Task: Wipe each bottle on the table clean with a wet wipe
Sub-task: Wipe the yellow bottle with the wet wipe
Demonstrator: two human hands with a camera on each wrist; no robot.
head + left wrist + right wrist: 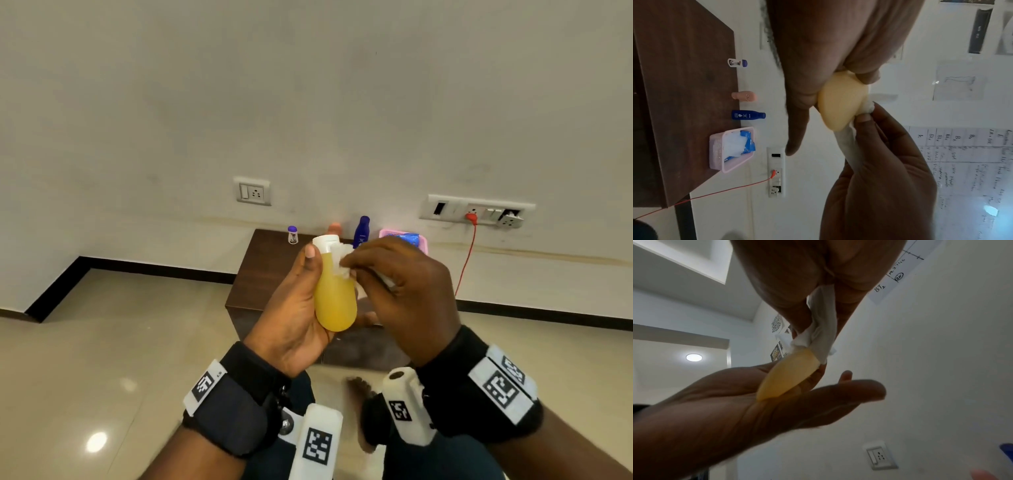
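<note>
We hold the yellow translucent plastic bottle with the white flip cap (334,294) in the air above the near edge of the dark brown wooden bench (270,270), lifted clear of its surface. Our left hand (294,308) cradles it from the left, thumb pressed along the upper body just under the cap and the fingers (849,391) lying fairly straight behind it, so the grip is a loose clamp, not a fist. The bottle's long axis runs nearly upright, cap up and tilted slightly away from us, rounded base toward our wrist.

Our right hand (404,287) pinches a bunched white wet wipe (344,263) between thumb and fingers and presses it against the bottle's right shoulder, just below the cap. The wipe touches the bottle from the right, so we judge the coming stroke runs down the long axis toward the base, or round the neck, with the left hand turning the bottle to bring up the unwiped side.

At the back of the bench stand 3 other bottles: a small white one with a purple cap (292,235), a peach-coloured one (745,96) and a dark blue lotion bottle (361,232). Beside them sits a pink plastic basket (715,154) holding a blue wipe packet (749,142).
</note>
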